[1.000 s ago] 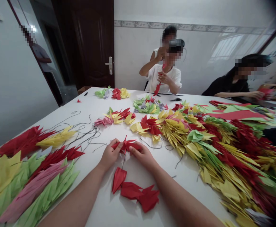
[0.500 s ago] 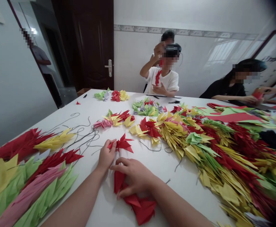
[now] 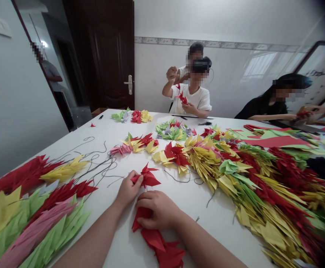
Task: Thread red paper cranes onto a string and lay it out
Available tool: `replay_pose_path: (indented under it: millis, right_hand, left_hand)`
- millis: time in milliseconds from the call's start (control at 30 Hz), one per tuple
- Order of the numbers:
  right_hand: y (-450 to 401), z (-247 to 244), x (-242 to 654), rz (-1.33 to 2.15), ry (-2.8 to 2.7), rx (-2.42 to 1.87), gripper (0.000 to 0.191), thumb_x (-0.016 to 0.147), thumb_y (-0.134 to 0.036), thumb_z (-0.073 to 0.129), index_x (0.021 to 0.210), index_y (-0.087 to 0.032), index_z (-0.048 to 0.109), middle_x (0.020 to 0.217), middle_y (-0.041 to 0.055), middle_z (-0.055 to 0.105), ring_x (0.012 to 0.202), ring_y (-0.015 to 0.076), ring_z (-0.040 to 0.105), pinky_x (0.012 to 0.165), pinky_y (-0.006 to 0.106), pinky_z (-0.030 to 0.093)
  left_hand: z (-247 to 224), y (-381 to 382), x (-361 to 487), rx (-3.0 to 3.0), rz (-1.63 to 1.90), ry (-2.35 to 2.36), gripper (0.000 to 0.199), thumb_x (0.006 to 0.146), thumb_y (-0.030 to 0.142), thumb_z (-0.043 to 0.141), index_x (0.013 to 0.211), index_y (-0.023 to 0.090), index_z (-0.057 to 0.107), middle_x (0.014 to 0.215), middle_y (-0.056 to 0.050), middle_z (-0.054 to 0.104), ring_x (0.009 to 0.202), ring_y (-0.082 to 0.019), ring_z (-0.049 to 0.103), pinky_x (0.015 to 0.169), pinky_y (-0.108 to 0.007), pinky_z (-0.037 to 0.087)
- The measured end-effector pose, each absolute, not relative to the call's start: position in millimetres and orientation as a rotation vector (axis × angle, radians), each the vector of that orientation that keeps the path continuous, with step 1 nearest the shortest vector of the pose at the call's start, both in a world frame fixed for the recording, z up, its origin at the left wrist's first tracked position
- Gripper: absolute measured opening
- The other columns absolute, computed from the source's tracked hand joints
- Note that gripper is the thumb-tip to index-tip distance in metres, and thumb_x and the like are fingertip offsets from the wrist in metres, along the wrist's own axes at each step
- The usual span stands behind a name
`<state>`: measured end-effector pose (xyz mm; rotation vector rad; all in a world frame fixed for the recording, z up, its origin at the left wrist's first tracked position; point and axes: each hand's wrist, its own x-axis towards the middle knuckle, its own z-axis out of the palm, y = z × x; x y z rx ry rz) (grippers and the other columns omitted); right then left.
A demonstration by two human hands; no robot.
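Observation:
At the near middle of the table, my left hand (image 3: 128,189) pinches a red folded paper crane (image 3: 150,177) by its left side, its pointed tips spread to the right. Just below, the curled fingers and thumb of my right hand (image 3: 160,209) close on another red paper crane (image 3: 140,220), partly hidden under the palm. A short dark bit of thread shows between the two hands. More red folded cranes (image 3: 166,250) trail from beneath my right hand towards the near edge; how they are joined is hidden.
Bundles of pink cranes (image 3: 39,232) and other colours lie left, near tangled black threads (image 3: 106,163). A large heap of yellow cranes (image 3: 207,163), red and green ones spreads right. Red paper strips (image 3: 279,141) lie behind it. A person in white (image 3: 204,98) and one in black (image 3: 254,106) sit opposite.
My left hand has shifted slightly right with the red crane. My right hand's fingers, spread before, have curled in around the crane below. Across the table, the person in white's raised hand has lowered.

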<state>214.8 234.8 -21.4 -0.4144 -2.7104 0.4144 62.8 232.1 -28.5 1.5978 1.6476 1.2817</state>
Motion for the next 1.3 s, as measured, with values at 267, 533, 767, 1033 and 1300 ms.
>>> replay_pose_path:
  millis: [267, 533, 767, 1033, 1300]
  right_hand:
    - [233, -22, 213, 0.311, -2.78, -0.385, 0.027, 0.069, -0.044, 0.06, 0.081, -0.021, 0.061, 0.08, -0.0005, 0.06, 0.067, 0.0117, 0.053, 0.061, 0.024, 0.036]
    - [232, -20, 213, 0.316, -2.726, -0.374, 0.016, 0.063, -0.03, 0.059, 0.074, -0.019, 0.053, 0.08, 0.0003, 0.06, 0.063, 0.0117, 0.05, 0.056, 0.024, 0.035]
    - [232, -21, 214, 0.419, -2.678, -0.423, 0.026, 0.063, -0.039, 0.063, 0.068, -0.019, 0.047, 0.071, -0.0002, 0.054, 0.062, 0.0117, 0.047, 0.056, 0.023, 0.036]
    - [232, -19, 215, 0.627, -2.505, -0.367, 0.018, 0.058, -0.024, 0.043, 0.065, -0.021, 0.027, 0.067, 0.0005, 0.043, 0.06, 0.0119, 0.038, 0.054, 0.023, 0.036]
    - [237, -20, 218, 0.802, -2.291, -0.422, 0.01, 0.058, -0.015, 0.04, 0.066, -0.019, 0.038, 0.071, 0.0027, 0.048, 0.064, 0.0124, 0.044, 0.059, 0.023, 0.04]
  left_hand:
    - [-31, 231, 64, 1.654, 1.248, 1.474, 0.021, 0.082, 0.04, 0.043, 0.082, 0.02, 0.05, 0.098, -0.004, 0.062, 0.092, -0.016, 0.057, 0.082, -0.029, 0.044]
    - [-24, 227, 67, 1.58, 1.331, 1.305, 0.022, 0.083, 0.039, 0.045, 0.075, 0.019, 0.039, 0.115, -0.009, 0.056, 0.088, -0.015, 0.058, 0.077, -0.03, 0.046]
    - [-25, 223, 69, 1.528, 1.14, 1.267, 0.027, 0.085, 0.048, 0.036, 0.08, 0.021, 0.034, 0.073, 0.001, 0.058, 0.061, -0.012, 0.054, 0.065, -0.028, 0.046]
    - [-27, 228, 68, 1.548, 1.249, 1.353, 0.028, 0.085, 0.049, 0.034, 0.078, 0.022, 0.038, 0.11, -0.006, 0.06, 0.103, -0.017, 0.054, 0.094, -0.033, 0.037]
    - [-34, 235, 64, 1.501, 1.357, 1.497, 0.027, 0.085, 0.048, 0.032, 0.081, 0.022, 0.039, 0.118, -0.007, 0.057, 0.112, -0.016, 0.051, 0.096, -0.031, 0.036]
